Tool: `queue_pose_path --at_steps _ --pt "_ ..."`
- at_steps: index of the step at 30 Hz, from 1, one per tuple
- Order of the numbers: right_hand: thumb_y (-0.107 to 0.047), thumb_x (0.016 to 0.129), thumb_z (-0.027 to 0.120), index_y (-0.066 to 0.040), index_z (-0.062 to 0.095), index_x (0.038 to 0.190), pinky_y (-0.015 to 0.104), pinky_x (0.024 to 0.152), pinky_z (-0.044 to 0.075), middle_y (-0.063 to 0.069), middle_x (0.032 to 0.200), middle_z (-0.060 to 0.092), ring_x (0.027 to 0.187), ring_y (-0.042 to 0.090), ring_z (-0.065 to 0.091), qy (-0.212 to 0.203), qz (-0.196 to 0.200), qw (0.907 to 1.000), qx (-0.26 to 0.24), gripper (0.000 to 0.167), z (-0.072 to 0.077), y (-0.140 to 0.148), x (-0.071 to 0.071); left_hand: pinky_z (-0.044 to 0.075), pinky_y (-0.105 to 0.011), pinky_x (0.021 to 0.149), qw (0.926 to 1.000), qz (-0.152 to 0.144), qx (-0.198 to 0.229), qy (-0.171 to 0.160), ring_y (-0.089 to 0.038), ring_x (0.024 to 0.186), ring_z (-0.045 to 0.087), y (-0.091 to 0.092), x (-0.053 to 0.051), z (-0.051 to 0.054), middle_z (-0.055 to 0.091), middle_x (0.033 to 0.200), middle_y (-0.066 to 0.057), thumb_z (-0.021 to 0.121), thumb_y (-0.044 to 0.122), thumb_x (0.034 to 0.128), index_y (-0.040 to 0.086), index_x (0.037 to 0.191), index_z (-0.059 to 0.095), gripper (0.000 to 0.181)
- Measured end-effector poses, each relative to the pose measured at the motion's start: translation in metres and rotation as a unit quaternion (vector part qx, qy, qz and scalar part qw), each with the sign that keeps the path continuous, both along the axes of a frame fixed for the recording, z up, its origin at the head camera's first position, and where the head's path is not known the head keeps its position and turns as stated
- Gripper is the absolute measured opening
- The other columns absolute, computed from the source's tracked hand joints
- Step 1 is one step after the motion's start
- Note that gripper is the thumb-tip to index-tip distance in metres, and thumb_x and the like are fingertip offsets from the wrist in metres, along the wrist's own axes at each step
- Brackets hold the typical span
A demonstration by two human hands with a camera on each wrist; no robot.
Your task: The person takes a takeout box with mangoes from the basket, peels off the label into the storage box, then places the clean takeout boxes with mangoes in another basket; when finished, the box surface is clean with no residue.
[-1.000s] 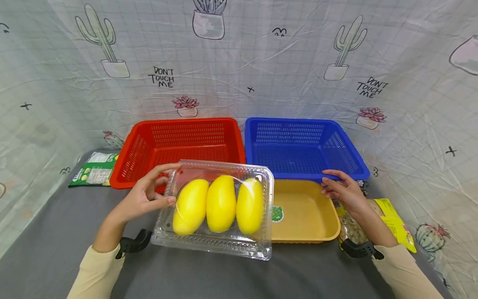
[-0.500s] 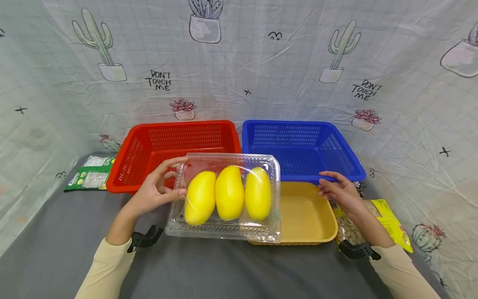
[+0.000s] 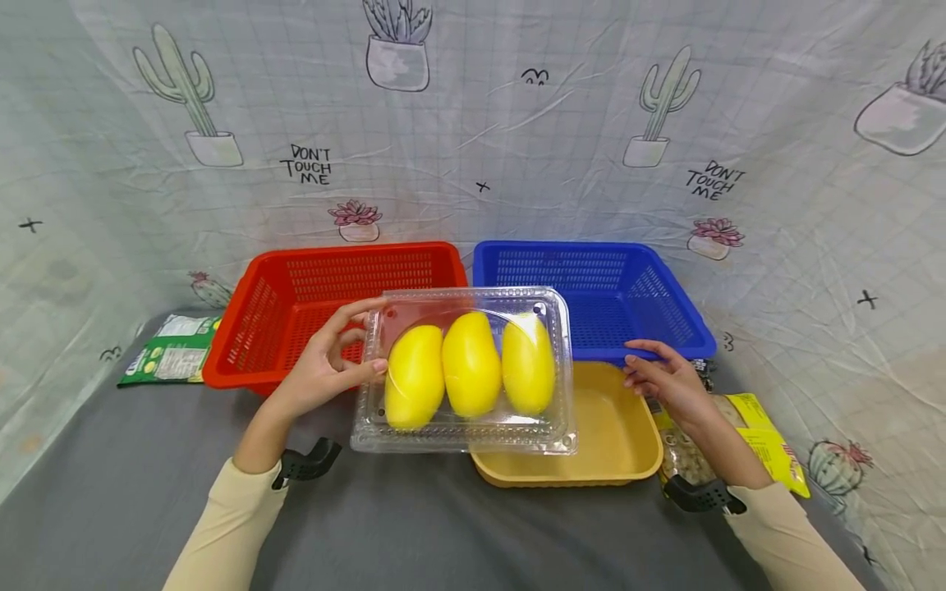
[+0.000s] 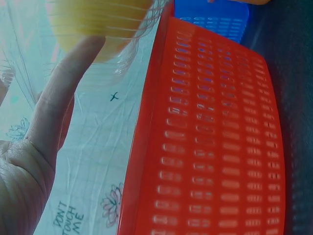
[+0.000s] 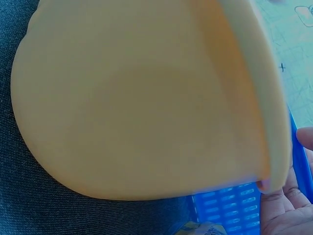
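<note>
Curled round the left edge of a clear plastic clamshell box (image 3: 473, 439), my left hand (image 3: 332, 361) holds it up by thumb and fingers. Three yellow mangoes (image 3: 471, 365) lie inside it. The box hangs in front of the red and blue baskets and over the left part of a yellow tray (image 3: 613, 427). My right hand (image 3: 668, 386) is at the tray's far right corner, its thumb and fingers about the rim. In the right wrist view a fingertip (image 5: 264, 185) shows at that rim; the rest of the grip is partly hidden.
A red basket (image 3: 240, 328) and a blue basket (image 3: 517, 246) stand side by side at the back. A green packet (image 3: 170, 353) lies left of the red basket. Yellow bags (image 3: 776, 447) lie under and beside my right forearm. A printed curtain (image 3: 443, 139) hangs behind.
My left hand has raised the clamshell box of mangoes and carried it to the right, across the tray's left part. The right hand stays at the tray corner; the head view has shifted slightly.
</note>
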State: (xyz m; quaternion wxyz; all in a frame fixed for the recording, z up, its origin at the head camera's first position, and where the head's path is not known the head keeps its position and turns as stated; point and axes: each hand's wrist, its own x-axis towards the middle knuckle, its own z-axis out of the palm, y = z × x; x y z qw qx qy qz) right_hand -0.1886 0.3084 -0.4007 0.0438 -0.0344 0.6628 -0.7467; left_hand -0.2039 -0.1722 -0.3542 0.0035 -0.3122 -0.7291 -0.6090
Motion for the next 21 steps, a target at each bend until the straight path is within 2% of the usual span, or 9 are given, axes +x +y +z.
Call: queue_pose_path --at_steps 7,21 --pt "-0.010 0.097 0.061 -0.012 0.061 0.119 0.023 0.063 0.056 0.002 0.086 0.072 0.071 0.011 0.069 0.000 -0.004 0.9999 0.011 0.022 -0.002 0.000 -0.001 0.059 -0.038 0.065 0.9998 0.009 0.011 0.015 -0.020 0.103 0.060 0.011 -0.007 0.000 0.042 0.130 -0.012 0.069 -0.004 0.0820 0.012 0.146 0.038 0.072" --pt "-0.011 0.096 0.062 -0.015 0.062 0.115 0.022 0.062 0.056 0.001 0.084 0.071 0.069 0.012 0.068 -0.007 -0.015 0.9997 0.019 0.019 0.000 0.000 -0.001 0.060 -0.038 0.065 0.9998 0.002 0.012 0.016 -0.031 0.099 0.057 0.032 -0.020 0.012 0.037 0.133 -0.020 0.071 0.001 0.0825 0.014 0.145 0.040 0.071"
